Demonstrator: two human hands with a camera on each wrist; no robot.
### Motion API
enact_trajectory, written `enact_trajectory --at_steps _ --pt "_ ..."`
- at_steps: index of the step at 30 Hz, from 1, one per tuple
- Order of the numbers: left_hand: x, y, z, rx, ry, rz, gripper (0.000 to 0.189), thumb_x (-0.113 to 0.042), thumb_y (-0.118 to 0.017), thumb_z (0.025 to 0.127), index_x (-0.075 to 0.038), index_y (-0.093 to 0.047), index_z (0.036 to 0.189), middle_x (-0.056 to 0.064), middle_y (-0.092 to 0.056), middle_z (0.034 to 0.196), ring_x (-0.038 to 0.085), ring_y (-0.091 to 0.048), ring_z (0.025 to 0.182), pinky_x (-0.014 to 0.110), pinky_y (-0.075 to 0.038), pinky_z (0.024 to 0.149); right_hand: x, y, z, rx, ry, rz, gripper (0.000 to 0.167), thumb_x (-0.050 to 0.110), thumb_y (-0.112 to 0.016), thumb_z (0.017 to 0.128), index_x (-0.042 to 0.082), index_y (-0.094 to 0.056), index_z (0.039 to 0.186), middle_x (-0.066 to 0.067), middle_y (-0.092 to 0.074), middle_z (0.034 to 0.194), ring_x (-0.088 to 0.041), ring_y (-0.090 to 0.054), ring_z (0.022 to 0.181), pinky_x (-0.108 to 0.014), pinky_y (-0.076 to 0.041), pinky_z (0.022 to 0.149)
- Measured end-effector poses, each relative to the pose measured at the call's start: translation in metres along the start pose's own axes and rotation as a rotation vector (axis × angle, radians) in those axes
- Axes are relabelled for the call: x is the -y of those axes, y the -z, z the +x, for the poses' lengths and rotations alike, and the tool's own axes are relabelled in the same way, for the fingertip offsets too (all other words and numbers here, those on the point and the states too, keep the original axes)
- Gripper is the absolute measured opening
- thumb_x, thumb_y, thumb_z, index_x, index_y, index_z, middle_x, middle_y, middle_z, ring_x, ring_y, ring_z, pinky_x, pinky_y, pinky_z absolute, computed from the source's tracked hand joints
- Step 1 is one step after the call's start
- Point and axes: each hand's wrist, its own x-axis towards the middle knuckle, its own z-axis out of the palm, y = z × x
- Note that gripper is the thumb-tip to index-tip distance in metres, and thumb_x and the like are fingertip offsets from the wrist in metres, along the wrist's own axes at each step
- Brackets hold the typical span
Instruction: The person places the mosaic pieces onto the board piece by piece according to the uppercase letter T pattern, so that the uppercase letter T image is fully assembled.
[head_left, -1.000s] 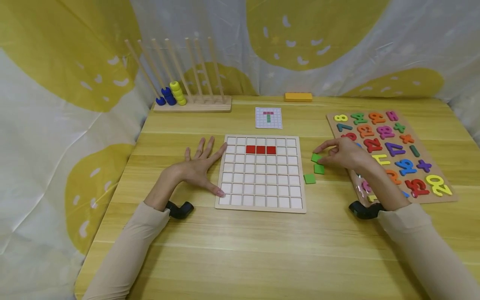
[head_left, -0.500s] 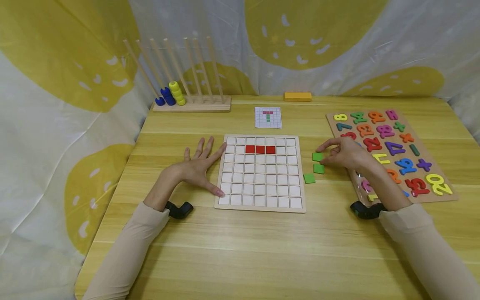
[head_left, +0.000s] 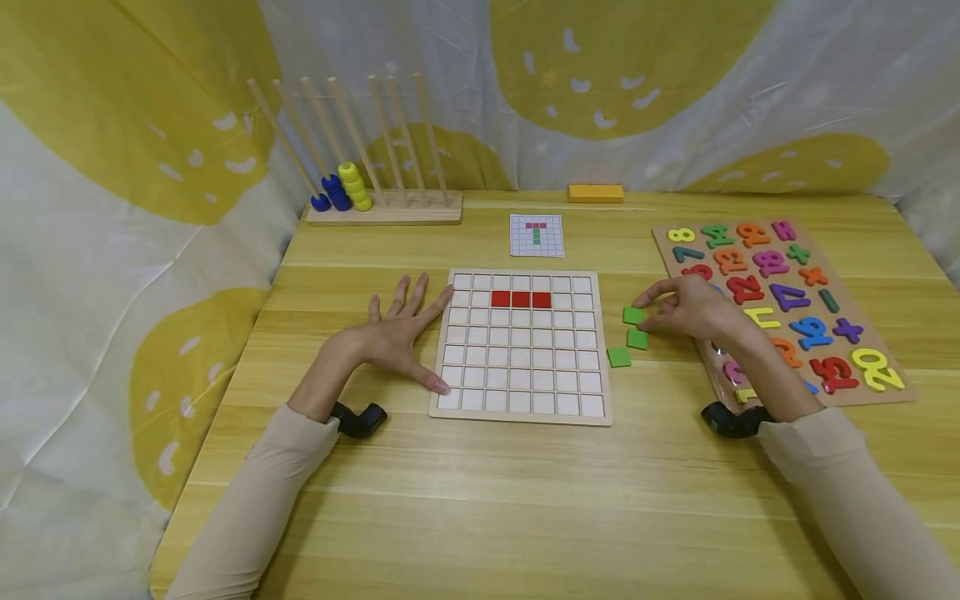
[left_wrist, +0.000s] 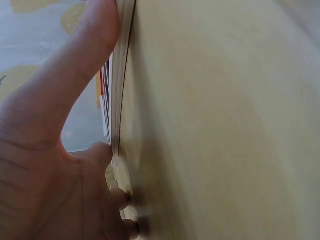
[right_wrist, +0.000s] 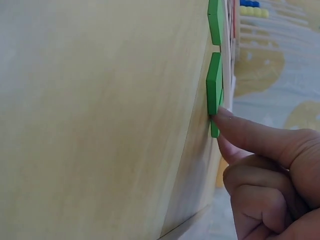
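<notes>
In the head view, a square wooden grid board (head_left: 520, 419) lies flat, with a row of red tiles (head_left: 521, 299) in its second row from the top. My left hand (head_left: 393, 333) is spread at the board's left side; its thumb rests on the lower left edge and its index finger touches the upper left. To the right of the board lie green tiles: a lower one (head_left: 618, 357), a middle one (head_left: 637, 339) and a far one (head_left: 633, 315). My right hand (head_left: 693, 308) pinches the far green tile between thumb and index finger, other fingers curled.
A card with a T pattern (head_left: 536, 236) lies behind the board. At the back left stands a peg rack (head_left: 386, 215) with blue and yellow beads. An orange block (head_left: 596, 193) sits at the back edge. A number board (head_left: 862, 333) lies under the right forearm.
The far green tile shifted slightly right and then back left with my right hand's fingertips at it. My left hand and the grid board have stayed in place.
</notes>
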Motion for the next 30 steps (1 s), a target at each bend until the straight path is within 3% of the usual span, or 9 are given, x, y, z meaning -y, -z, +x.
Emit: enact_trajectory --at_steps 6,13,20,30 --pt "0.0 0.0 0.0 0.001 0.001 0.001 0.144 -0.068 -0.085 0.072 -0.028 0.016 0.165 0.016 0.036 0.167 0.042 0.036 0.153 0.079 0.018 0.115 0.003 0.002 0.001 0.016 0.069 -0.049 0.037 0.021 -0.079 0.092 0.0 -0.07 0.121 0.003 -0.043 0.065 -0.013 -0.037 0.06 -0.028 -0.032 0.055" --pt "0.001 0.0 0.0 0.001 0.0 0.001 0.144 -0.067 -0.085 0.072 -0.028 0.017 0.165 0.016 0.037 0.166 0.042 0.037 0.152 0.08 0.018 0.114 0.026 0.001 0.001 0.005 0.114 -0.007 0.036 0.021 -0.076 0.095 0.002 -0.07 0.124 0.004 -0.027 0.061 -0.011 -0.023 0.055 -0.029 -0.026 0.051" --pt "0.002 -0.002 0.001 -0.004 -0.008 -0.002 0.144 -0.068 -0.085 0.072 -0.028 0.017 0.165 0.016 0.037 0.166 0.042 0.037 0.152 0.08 0.018 0.114 0.061 -0.022 0.007 0.015 0.189 0.032 0.031 0.018 -0.08 0.092 0.004 -0.075 0.118 0.004 -0.028 0.06 -0.013 -0.026 0.057 -0.031 -0.03 0.06" --pt "0.002 -0.001 0.0 -0.003 -0.01 -0.007 0.144 -0.068 -0.085 0.072 -0.029 0.017 0.165 0.015 0.038 0.166 0.041 0.038 0.152 0.08 0.019 0.114 0.097 -0.053 0.02 0.011 0.205 0.072 0.027 0.016 -0.085 0.087 0.006 -0.079 0.112 0.002 -0.027 0.06 -0.015 -0.024 0.058 -0.028 -0.02 0.058"
